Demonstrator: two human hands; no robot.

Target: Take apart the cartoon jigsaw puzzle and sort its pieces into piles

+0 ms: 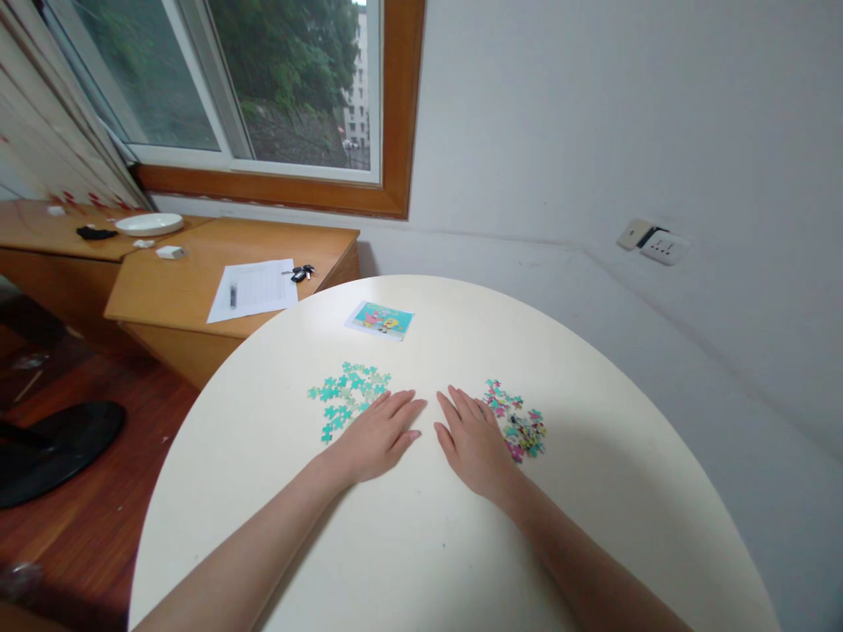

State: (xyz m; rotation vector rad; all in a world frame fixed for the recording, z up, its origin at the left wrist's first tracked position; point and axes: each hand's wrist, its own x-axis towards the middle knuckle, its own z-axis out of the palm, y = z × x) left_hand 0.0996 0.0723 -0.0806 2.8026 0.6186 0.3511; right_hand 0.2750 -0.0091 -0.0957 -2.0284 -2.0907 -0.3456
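Note:
My left hand (382,434) lies palm down on the white round table (421,562), fingers stretched out and holding nothing. Just beyond and left of it spread teal and pale green jigsaw puzzle pieces (342,392), a few partly hidden by the hand. My right hand (478,443) also rests flat on the tabletop, its fingers apart and nothing in them. Beside it on the right is a second group of puzzle pieces (527,434), in pink, yellow, teal and dark colours. Farther back lies a picture card (382,321) with cartoon figures on a teal ground.
A wooden desk (329,250) adjoins the table at the back left, bearing a paper sheet (256,294), keys (303,273) and a white plate (149,225). A wall (527,132) with a power socket (664,247) borders the right. A black round base (66,448) stands on the floor.

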